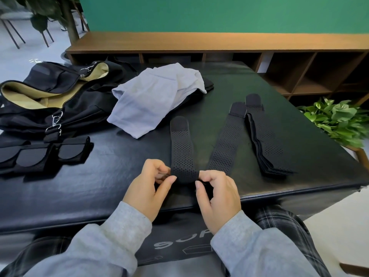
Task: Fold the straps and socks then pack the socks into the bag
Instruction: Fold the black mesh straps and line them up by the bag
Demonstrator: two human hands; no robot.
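Both hands pinched the near end of one strap (182,148) against the table (99,186): the left hand (148,186) held its left edge between thumb and fingertips, the right hand (216,193) its right edge. From that grip the strap's long axis ran straight away, ending in a plain tab at the far end. Any fold would likely carry the pinched end forward along that line, and neither hand sat nearer.

Three strap lots showed: the held one, a single strap (226,142) just right of the grip, and a stack (267,140) farther right, whose layers I could not count. The pale socks (151,100) lay heaped beyond the grip, and one open bag (50,96) sat far to the left.
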